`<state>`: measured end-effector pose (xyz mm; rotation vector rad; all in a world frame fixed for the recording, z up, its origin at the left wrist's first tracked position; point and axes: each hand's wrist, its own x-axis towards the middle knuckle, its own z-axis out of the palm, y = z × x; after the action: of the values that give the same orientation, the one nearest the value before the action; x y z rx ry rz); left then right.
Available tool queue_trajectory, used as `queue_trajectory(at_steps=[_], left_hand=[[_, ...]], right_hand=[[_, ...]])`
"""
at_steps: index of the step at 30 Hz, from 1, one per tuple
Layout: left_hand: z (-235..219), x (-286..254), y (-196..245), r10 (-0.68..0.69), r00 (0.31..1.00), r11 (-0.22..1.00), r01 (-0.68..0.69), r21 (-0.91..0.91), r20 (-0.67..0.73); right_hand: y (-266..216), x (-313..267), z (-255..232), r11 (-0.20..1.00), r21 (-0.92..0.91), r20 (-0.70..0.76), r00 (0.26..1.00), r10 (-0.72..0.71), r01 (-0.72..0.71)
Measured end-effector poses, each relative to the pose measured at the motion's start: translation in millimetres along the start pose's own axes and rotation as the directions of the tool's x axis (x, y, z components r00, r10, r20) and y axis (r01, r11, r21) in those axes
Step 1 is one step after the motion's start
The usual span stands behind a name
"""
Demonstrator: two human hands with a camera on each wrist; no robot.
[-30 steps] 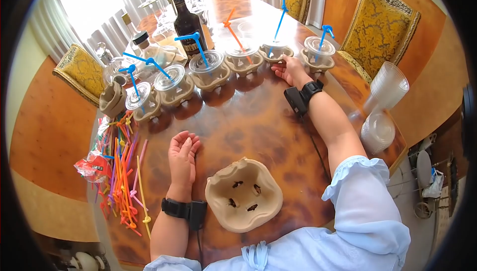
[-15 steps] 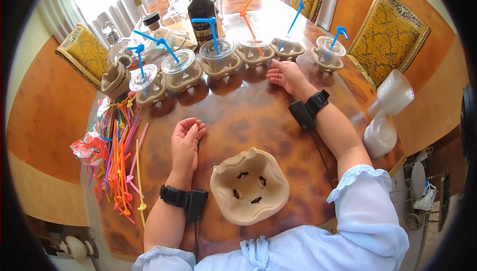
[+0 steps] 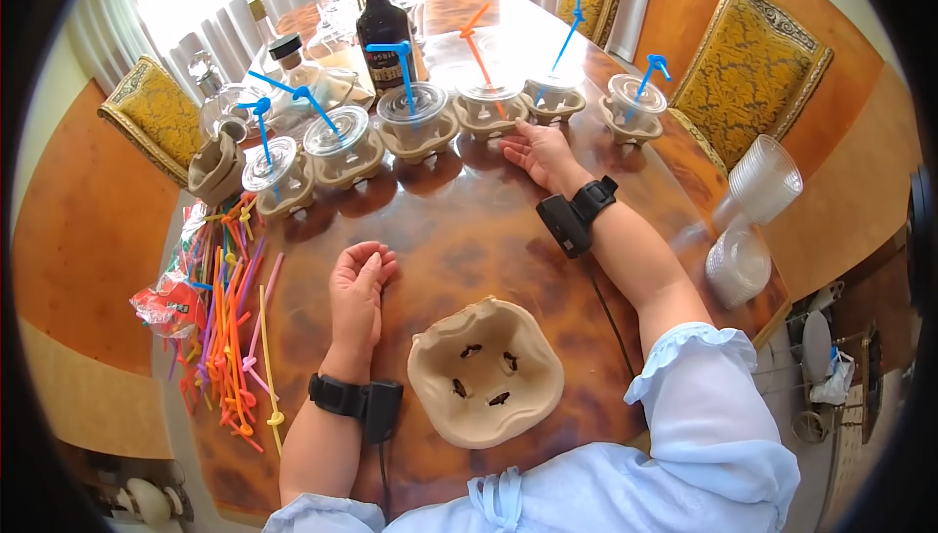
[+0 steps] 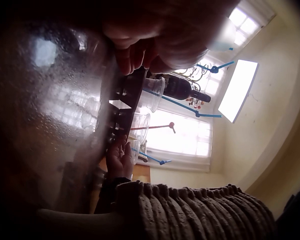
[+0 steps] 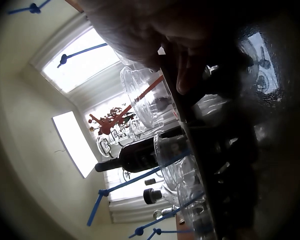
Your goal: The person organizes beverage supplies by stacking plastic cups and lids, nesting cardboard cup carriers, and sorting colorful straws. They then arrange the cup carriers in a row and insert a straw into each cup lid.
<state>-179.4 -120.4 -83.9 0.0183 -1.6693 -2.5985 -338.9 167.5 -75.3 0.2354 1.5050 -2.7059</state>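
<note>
Moulded pulp, brown: 6 cup holders (image 3: 422, 146) in a row across the table (image 3: 430, 230), each carrying a clear plastic cup with a knotted straw, 5 blue and 1 orange.

Head view: hands apart. Right hand (image 3: 547, 157) at the near rim of the holder under the orange-straw cup (image 3: 491, 94), fingers loosely bent, apparently touching. Left hand (image 3: 360, 284) lies idle, holding nothing, left of a spare holder (image 3: 486, 377), which sits hollow side up near my body, 4 slits in its base. The holders probably steady the light cups against tipping. Liquor bottle (image 3: 386, 40) and stoppered decanter (image 3: 291, 64) back the row, limiting room behind it. Loose straws (image 3: 230, 338) crowd the left; stacked cups (image 3: 765, 179) and stacked lids (image 3: 740, 264) occupy the right. Window glare obscures the 5th cup.

Left wrist view: left hand dark along the top; right hand at the row's edge.

Right wrist view: fingers beside the dark rim, cup just past them. Too dark to confirm how firmly they press.
</note>
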Motion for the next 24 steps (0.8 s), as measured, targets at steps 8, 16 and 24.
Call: queue_trajectory(at_steps=[8, 16, 24], left_hand=[[0, 0, -1, 0.012, 1.0, 0.999, -0.013, 0.046, 0.022], [-2, -2, 2, 0.0, 1.0, 1.0, 0.0, 0.021, 0.03], [-3, -1, 4, -0.004, 0.999, 0.999, 0.002, 0.042, 0.046]], right_hand=[[-42, -31, -92, 0.953, 0.122, -0.45, 0.871, -0.195, 0.277], [-68, 24, -127, 0.956, 0.117, -0.405, 0.892, -0.2, 0.267], [-80, 58, -116, 0.983, -0.001, -0.353, 0.919, -0.173, 0.184]])
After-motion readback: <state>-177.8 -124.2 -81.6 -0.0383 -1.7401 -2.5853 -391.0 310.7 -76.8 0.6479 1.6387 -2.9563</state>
